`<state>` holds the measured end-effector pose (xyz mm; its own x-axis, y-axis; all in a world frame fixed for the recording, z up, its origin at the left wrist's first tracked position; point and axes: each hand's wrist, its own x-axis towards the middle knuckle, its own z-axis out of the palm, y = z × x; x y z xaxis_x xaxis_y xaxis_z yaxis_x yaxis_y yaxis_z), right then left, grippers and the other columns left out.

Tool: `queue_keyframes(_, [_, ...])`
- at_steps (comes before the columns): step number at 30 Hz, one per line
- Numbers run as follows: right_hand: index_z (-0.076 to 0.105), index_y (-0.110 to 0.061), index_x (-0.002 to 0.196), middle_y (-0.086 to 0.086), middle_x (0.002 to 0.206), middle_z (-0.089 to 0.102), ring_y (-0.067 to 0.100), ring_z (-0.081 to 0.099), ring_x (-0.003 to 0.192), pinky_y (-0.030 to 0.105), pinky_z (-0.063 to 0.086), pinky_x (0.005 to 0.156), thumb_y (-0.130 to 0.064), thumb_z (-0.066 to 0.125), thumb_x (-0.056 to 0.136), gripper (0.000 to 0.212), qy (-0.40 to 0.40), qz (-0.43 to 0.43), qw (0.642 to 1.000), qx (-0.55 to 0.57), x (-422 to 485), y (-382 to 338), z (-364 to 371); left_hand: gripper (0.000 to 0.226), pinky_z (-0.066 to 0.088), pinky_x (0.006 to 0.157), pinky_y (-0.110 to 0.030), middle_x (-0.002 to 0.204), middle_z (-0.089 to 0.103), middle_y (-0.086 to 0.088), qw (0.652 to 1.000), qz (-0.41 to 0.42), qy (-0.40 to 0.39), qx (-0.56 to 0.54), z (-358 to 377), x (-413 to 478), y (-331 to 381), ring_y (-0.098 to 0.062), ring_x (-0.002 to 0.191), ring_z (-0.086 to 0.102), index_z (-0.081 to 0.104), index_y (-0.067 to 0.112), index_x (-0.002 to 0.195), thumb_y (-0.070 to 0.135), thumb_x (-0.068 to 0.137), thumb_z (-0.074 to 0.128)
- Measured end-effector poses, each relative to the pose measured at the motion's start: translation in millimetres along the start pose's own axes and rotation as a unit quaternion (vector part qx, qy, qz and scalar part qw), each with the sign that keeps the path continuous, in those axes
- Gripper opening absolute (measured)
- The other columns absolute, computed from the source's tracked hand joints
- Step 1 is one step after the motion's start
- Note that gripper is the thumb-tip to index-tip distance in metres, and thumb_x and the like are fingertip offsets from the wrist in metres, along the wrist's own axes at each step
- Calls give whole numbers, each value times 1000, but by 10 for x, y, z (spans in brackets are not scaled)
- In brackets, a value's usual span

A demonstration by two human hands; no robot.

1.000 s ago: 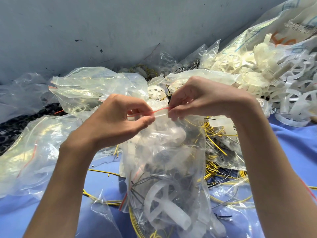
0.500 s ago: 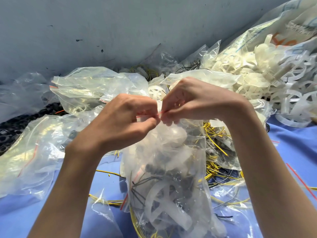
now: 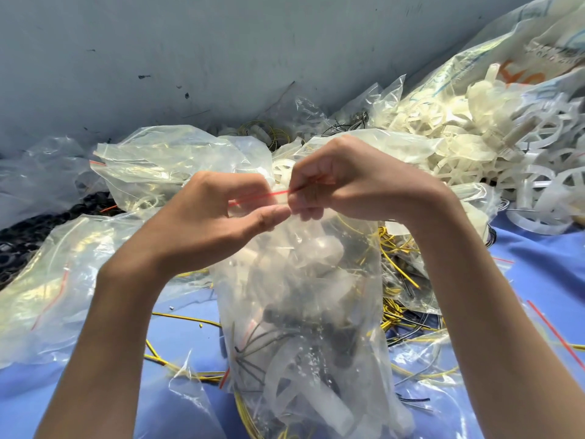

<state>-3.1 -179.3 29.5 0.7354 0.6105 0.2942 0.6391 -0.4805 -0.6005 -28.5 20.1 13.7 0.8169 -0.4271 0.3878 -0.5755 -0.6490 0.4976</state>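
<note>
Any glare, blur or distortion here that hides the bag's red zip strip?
Head view: red zip strip is sharp between left hand and right hand; soft even light, no hard shadows; glare streaks the clear bag, hazing its contents; mild wide-angle stretch at the edges.

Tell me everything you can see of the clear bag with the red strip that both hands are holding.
The clear bag is thin, crinkled, see-through plastic, held upright above the blue surface. A red strip runs along its top edge, which the left hand and right hand pinch. Inside show white plastic parts, small dark pieces and thin wires. Other bags crowd round it.
</note>
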Motion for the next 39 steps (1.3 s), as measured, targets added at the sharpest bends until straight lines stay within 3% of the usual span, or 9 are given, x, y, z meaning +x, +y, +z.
queue_keyframes(3, [69, -6, 74, 3, 61, 66, 3, 56, 53, 20, 46, 55, -10, 66, 86, 13, 36, -28, 999, 20, 16, -22, 26, 51, 53, 73, -26, 79, 67, 2, 988, -75, -128, -43, -40, -24, 14, -11, 74, 63, 64, 21, 80, 69, 63, 61])
queue_keyframes(7, [69, -12, 77, 6, 65, 66, 8, 58, 56, 26, 49, 59, -9, 72, 82, 6, 61, -36, 996, 48, 26, -44, 62, 43, 47, 75, -48, 83, 67, -13, 982, -16, -185, -35, 91, -9, 130, -29, 81, 62, 71, 12, 83, 52, 74, 59])
queue_keyframes(12, [58, -21, 113, 1, 107, 68, 15, 66, 101, 32, 52, 90, -44, 71, 73, 47, 62, 29, 992, 106, -63, 69, -98, 30, 57, 66, -29, 74, 74, -5, 970, -11, -91, -225, 71, -1, 168, -19, 66, 71, 65, -12, 80, 18, 84, 65])
queue_keyframes(17, [48, -28, 128, -3, 109, 68, 10, 66, 102, 33, 49, 95, -45, 71, 67, 67, -44, 92, 984, 147, -167, 158, -193, 26, 50, 52, -20, 65, 72, 2, 960, -19, 140, -241, 60, 77, 172, -14, 53, 66, 56, -4, 80, 20, 91, 59])
queue_keyframes(21, [65, -4, 90, 9, 71, 62, 9, 54, 63, 30, 38, 60, -51, 69, 76, 49, -83, 85, 993, -10, -134, 90, -156, 13, 51, 52, -22, 63, 71, 2, 914, -43, 275, -294, 51, 118, 137, -15, 53, 67, 54, 15, 84, 13, 97, 52])
queue_keyframes(25, [62, -4, 74, -10, 53, 53, -1, 42, 45, 12, 28, 44, -29, 71, 83, 28, -7, 69, 998, -2, -97, 69, -119, 9, 54, 60, -23, 73, 73, 7, 931, -47, 229, -282, 25, 133, 70, -13, 65, 70, 52, 21, 87, 23, 95, 52])
queue_keyframes(31, [64, -19, 61, -9, 48, 57, 6, 47, 36, 18, 34, 37, -6, 61, 87, 30, 147, 72, 986, 36, -27, 125, -108, 14, 49, 62, -17, 83, 72, 14, 928, -83, 247, -265, -49, 140, -48, -4, 73, 64, 57, 27, 83, 39, 85, 52])
queue_keyframes(35, [64, -6, 66, 11, 57, 59, 5, 48, 33, 16, 33, 37, -5, 59, 89, 24, 285, 78, 952, 85, 21, 121, -144, 20, 49, 61, -14, 86, 65, 13, 934, -100, 234, -251, -42, 140, -90, -1, 76, 62, 55, 28, 85, 48, 81, 52])
queue_keyframes(39, [59, -5, 71, 0, 51, 54, 1, 51, 36, 14, 40, 40, -10, 56, 94, 24, 401, 85, 901, 142, 28, 173, -181, 19, 50, 65, -21, 102, 62, 6, 939, -104, 223, -242, -53, 161, -117, 0, 81, 66, 53, 32, 91, 48, 80, 51])
